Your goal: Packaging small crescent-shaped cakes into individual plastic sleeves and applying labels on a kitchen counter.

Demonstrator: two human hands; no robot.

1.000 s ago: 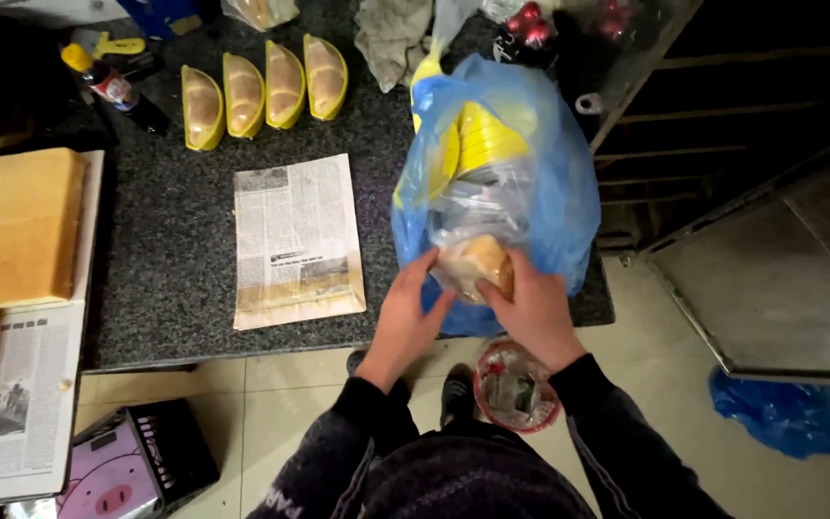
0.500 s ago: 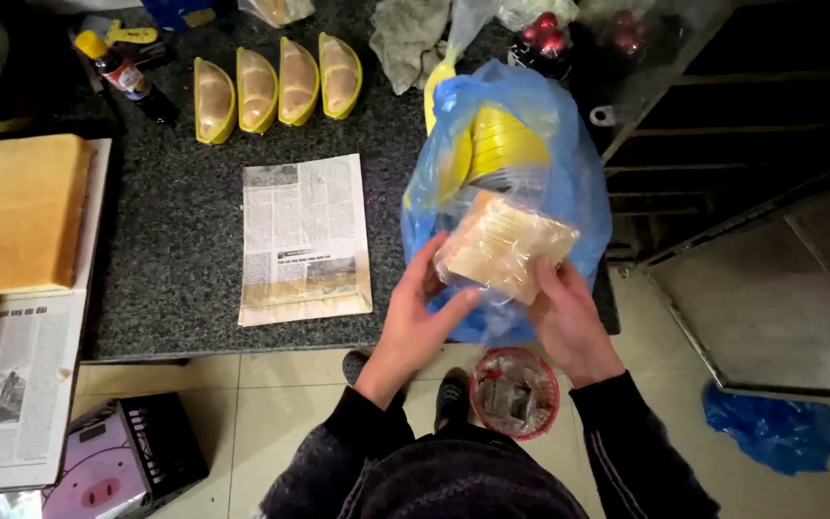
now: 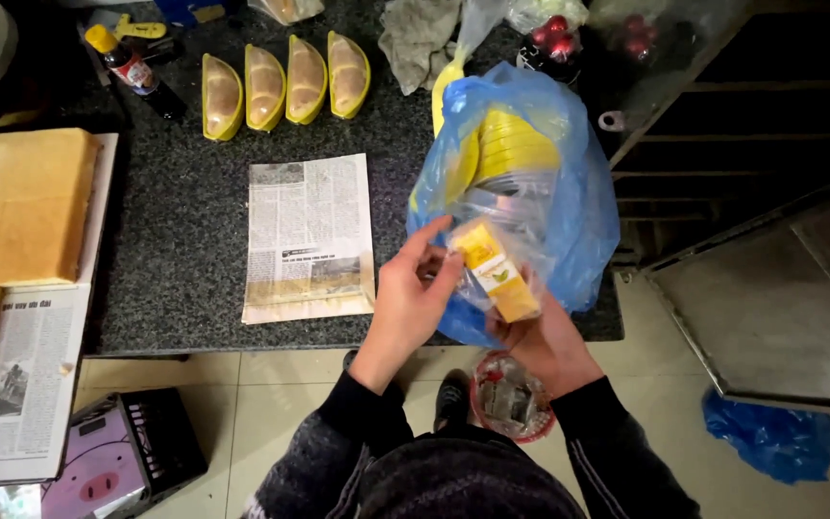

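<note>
Both the left hand (image 3: pixel 410 293) and right hand (image 3: pixel 540 336) grasp a clear-wrapped yellow packet (image 3: pixel 494 272) before the blue bag (image 3: pixel 549 192) at the table's (image 3: pixel 184 250) front edge

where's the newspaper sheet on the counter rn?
Head view: the newspaper sheet lies flat on the dark counter, left of the blue bag, below the four yellow-wrapped cakes.

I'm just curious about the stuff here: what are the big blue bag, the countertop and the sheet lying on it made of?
The blue bag looks like thin plastic film: glossy, crinkled, half see-through, with yellow shapes showing inside. The countertop seems polished stone, probably granite: dark with fine pale speckles, though a laminate could look alike. The sheet is newsprint paper: matte, greyish, printed in columns.
</note>
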